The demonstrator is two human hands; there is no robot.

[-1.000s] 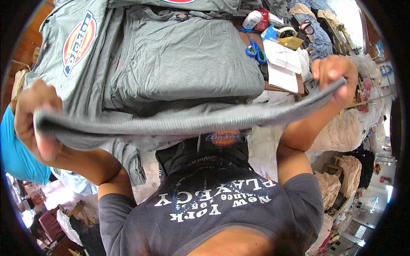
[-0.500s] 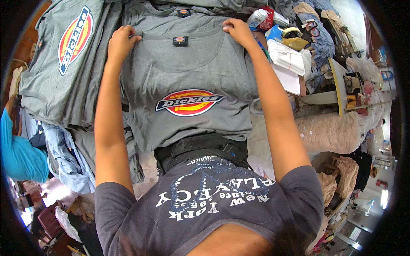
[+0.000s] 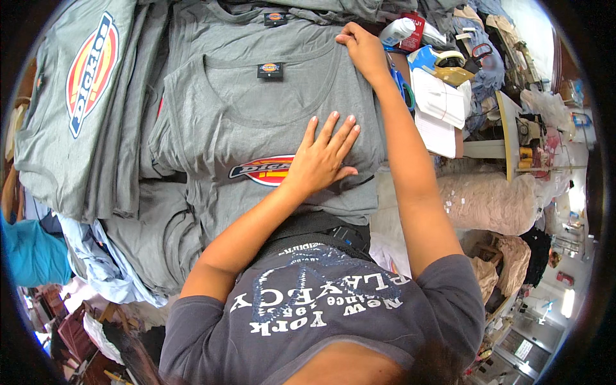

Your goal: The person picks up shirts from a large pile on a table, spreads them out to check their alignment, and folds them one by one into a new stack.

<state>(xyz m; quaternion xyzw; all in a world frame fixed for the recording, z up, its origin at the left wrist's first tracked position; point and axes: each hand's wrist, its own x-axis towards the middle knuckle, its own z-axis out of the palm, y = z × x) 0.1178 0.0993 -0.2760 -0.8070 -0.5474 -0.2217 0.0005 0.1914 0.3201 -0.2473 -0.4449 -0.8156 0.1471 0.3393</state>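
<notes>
A grey scoop-neck shirt [image 3: 224, 138] lies face up before me, a black label inside its neck and a red, yellow and white logo on its chest. My left hand [image 3: 325, 153] rests flat on the chest with its fingers spread, covering the right part of the logo. At the shirt's upper right, my right hand [image 3: 357, 48] pinches the shoulder edge between thumb and fingers. Beneath and beyond it lies another grey shirt [image 3: 234, 32], with a similar neck label.
Folded grey shirts [image 3: 48, 154] are stacked at the left. Along the right are blue-handled scissors [image 3: 402, 86], a tape dispenser [image 3: 443, 61], a white bottle [image 3: 398, 31] and papers [image 3: 436, 138]. A person in a turquoise top [image 3: 35, 253] is at the far left.
My left hand has let go of the upper left shoulder and moved right and down onto the chest. My right hand keeps its pinch. The shirt's left shoulder now lies lower.
</notes>
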